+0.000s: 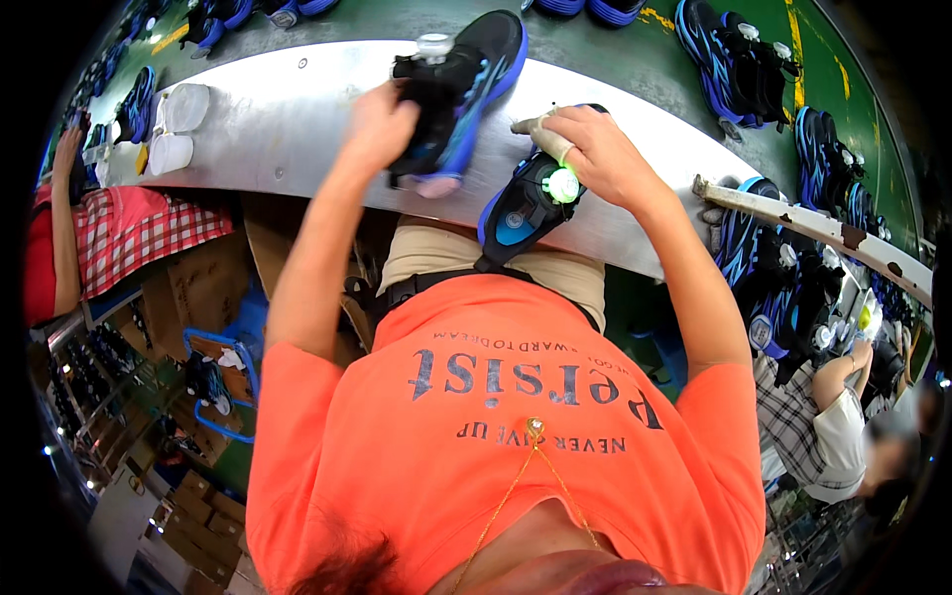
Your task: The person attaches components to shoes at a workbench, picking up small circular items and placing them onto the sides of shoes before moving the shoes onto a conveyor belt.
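Two black sneakers with blue-purple soles are at my hands over the metal ledge. My left hand (382, 127) is closed on the left sneaker (488, 61) near its dark collar; the shoe tilts with its toe pointing away, and a whitish round knob (434, 45) shows at its top. My right hand (603, 154) grips the right sneaker (514, 206) around its front part, with a pale covering on one finger. A round dial (561, 185) on that shoe glows green. The shoe's opening, with a blue insole, faces my waist. My right fingertips are partly hidden.
The curved metal ledge (268, 119) borders a green surface (635, 74) carrying several similar sneakers (734, 64). Clear plastic tubs (173, 153) stand at the left. A worn metal rail (813, 223) crosses at the right. Co-workers sit on both sides, one in a checked apron (149, 233).
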Tool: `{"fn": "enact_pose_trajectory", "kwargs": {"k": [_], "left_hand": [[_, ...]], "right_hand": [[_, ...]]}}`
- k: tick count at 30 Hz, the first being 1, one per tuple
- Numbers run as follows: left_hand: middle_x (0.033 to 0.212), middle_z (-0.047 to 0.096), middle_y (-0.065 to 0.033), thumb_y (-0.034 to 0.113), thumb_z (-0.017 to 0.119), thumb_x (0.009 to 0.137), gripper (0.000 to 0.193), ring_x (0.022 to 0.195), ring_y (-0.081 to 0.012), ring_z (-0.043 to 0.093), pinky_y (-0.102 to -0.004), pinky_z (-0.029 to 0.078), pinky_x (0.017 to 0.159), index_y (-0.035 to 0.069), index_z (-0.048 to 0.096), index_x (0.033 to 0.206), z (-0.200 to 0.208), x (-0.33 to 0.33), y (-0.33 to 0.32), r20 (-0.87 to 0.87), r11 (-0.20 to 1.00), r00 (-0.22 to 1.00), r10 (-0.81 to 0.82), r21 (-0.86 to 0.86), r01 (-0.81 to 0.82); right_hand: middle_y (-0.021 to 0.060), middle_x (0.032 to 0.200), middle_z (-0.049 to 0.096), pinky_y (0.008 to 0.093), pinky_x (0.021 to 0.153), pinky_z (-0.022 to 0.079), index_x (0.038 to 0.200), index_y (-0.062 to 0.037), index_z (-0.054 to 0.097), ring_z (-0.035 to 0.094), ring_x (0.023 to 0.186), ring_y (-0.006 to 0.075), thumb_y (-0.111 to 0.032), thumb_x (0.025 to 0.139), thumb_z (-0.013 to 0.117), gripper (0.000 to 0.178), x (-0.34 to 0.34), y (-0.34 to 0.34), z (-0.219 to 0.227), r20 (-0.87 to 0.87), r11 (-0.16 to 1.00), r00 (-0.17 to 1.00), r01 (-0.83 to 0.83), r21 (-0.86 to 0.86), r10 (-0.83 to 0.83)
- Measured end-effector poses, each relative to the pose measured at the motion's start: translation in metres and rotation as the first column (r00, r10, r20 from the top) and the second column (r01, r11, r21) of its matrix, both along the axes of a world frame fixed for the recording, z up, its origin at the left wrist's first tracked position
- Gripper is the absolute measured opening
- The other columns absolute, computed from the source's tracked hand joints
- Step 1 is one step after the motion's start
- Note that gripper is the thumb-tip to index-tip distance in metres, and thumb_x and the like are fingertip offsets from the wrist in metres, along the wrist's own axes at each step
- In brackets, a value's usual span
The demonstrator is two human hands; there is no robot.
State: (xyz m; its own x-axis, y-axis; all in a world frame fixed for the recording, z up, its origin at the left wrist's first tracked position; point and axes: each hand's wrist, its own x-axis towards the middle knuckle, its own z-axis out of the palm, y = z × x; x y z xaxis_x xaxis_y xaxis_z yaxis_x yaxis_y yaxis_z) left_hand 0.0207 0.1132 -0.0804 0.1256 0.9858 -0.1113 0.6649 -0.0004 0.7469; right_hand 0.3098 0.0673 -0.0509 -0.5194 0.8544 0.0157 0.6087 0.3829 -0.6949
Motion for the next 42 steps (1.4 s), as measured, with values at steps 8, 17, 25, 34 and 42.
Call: {"fn": "enact_pose_trajectory", "kwargs": {"k": [8, 17, 25, 34, 42], "left_hand": [[0.097, 0.067, -0.0203, 0.01, 0.06, 0.084, 0.028, 0.093, -0.0314, 0.065, -0.0368, 0.048, 0.082, -0.003, 0.063, 0.108, 0.041, -0.008, -0.028, 0.072, 0.983, 0.988, -0.134, -0.113, 0.142], [0.098, 0.068, -0.0139, 0.011, 0.056, 0.089, 0.024, 0.09, -0.0231, 0.065, -0.0314, 0.049, 0.081, 0.0, 0.065, 0.108, 0.023, 0.014, -0.036, 0.236, 0.984, 0.956, 0.172, -0.093, -0.154], [0.099, 0.068, -0.0142, 0.01, 0.059, 0.088, 0.023, 0.089, -0.0245, 0.066, -0.0304, 0.049, 0.081, 0.002, 0.066, 0.108, 0.017, 0.021, -0.042, 0.223, 0.998, 0.973, 0.05, 0.021, -0.057], [0.09, 0.069, -0.0098, 0.014, 0.06, 0.089, 0.021, 0.079, -0.0149, 0.062, -0.0278, 0.049, 0.074, -0.001, 0.067, 0.103, 0.015, 0.022, -0.041, 0.3, 0.969, 0.921, 0.247, -0.099, -0.228], [0.077, 0.065, -0.0039, 0.017, 0.052, 0.095, 0.024, 0.07, -0.0104, 0.061, -0.0261, 0.048, 0.064, -0.001, 0.067, 0.092, 0.073, 0.011, -0.061, 0.178, 0.95, 0.981, 0.072, -0.311, -0.014]], "right_hand": [[0.0114, 0.094, 0.056, 0.0372, 0.077, 0.047, 0.123, -0.0126, 0.058, 0.057, 0.087, 0.0294, -0.019, 0.075, 0.073, 0.05, -0.007, 0.033, 0.02, -0.239, 0.995, 0.971, -0.021, -0.1, -0.004], [0.0116, 0.093, 0.054, 0.0391, 0.075, 0.047, 0.128, -0.0152, 0.051, 0.057, 0.087, 0.0312, -0.003, 0.071, 0.067, 0.061, -0.058, 0.057, 0.028, -0.051, 0.916, 0.915, -0.399, 0.032, 0.4], [0.0148, 0.095, 0.059, 0.0389, 0.077, 0.048, 0.121, -0.0091, 0.053, 0.059, 0.086, 0.033, -0.009, 0.073, 0.067, 0.05, -0.049, 0.057, 0.032, -0.278, 0.858, 0.95, -0.259, -0.443, 0.144], [0.0105, 0.086, 0.061, 0.0429, 0.067, 0.049, 0.113, -0.014, 0.055, 0.062, 0.083, 0.0342, -0.005, 0.07, 0.07, 0.046, -0.059, 0.039, 0.044, 0.137, 0.944, 0.935, -0.33, -0.009, 0.328], [0.0115, 0.094, 0.059, 0.0435, 0.069, 0.049, 0.117, -0.017, 0.053, 0.061, 0.086, 0.0344, -0.002, 0.07, 0.068, 0.051, -0.057, 0.03, 0.038, 0.075, 0.959, 0.956, -0.283, -0.026, 0.285]]}}
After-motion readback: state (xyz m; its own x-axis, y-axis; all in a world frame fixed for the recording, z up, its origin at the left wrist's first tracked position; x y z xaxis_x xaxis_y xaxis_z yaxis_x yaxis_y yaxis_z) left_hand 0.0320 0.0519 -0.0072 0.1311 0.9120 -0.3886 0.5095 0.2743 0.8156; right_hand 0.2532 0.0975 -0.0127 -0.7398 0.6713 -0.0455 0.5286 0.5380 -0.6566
